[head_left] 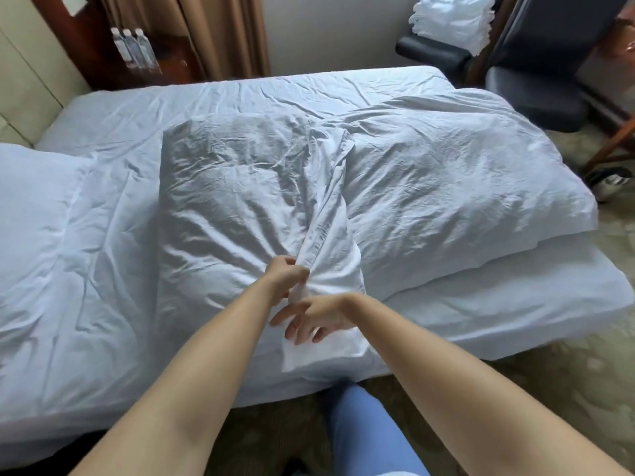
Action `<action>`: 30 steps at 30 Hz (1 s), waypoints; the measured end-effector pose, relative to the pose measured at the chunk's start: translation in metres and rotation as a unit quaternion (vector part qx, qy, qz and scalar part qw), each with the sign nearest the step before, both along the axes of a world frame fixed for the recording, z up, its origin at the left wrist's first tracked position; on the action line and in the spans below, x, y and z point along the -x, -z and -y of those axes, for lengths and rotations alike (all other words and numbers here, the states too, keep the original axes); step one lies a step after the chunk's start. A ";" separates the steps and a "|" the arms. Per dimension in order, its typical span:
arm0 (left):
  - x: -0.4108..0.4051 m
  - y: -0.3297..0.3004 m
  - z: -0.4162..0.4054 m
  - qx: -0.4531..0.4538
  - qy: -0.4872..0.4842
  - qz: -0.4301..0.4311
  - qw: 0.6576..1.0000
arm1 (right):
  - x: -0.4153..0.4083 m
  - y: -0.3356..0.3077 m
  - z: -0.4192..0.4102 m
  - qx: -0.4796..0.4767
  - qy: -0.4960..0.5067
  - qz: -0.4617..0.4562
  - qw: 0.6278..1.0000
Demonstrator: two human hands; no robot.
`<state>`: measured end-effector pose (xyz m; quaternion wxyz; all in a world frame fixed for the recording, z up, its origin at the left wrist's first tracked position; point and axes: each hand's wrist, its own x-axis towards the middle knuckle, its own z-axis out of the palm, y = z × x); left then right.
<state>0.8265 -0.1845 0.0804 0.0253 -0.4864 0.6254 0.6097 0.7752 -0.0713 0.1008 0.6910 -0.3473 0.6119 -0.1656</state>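
Head camera looks down on a bed (240, 87) where a pillow (233, 201) lies near the close edge in front of the person, with the pillowcase (324, 228) bunched into a ridge that runs toward the hands. The left hand (285, 277) has a closed grip on that gathered cloth, fingers curled round the fold at the pillow's near corner. The right hand (309, 319) holds nothing: its fingers are spread and fairly straight over the loose flap (323, 355) that lies flat toward the mattress edge. The step in hand looks like seating the pillow fully into its case and closing the end. To do it well, hold the left grip firm as an anchor, slide the right hand flat under the slack flap, and tuck it inward in one sweep — pulling evenly so the corner fills out and the hem lies straight. A second pillow (446, 187) sits just beside on the right — work clear of it.
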 end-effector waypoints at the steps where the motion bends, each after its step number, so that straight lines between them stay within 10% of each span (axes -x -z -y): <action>1: 0.009 -0.003 0.006 0.006 -0.014 -0.010 1.000 | 0.011 0.002 0.004 -0.002 0.041 0.008 0.999; 12: 0.110 -0.026 0.108 0.262 -0.163 -0.061 0.949 | 0.131 0.027 0.100 0.121 0.296 -0.271 0.908; 17: 0.135 -0.036 0.150 0.421 -0.161 -0.053 0.891 | 0.162 0.039 0.138 0.107 0.379 -0.239 0.888; 20: 0.135 -0.027 0.173 0.315 0.077 0.177 0.929 | 0.181 0.052 0.159 0.025 0.457 -0.193 0.868; 23: 0.130 -0.016 0.171 0.104 0.345 0.330 0.872 | 0.201 0.063 0.168 -0.053 0.493 -0.272 0.825; 27: 0.134 0.000 0.161 -0.110 0.460 0.338 0.814 | 0.223 0.072 0.168 -0.154 0.563 -0.350 0.733; 30: 0.133 0.005 0.146 -0.271 0.506 0.326 0.751 | 0.243 0.076 0.168 -0.204 0.634 -0.232 0.709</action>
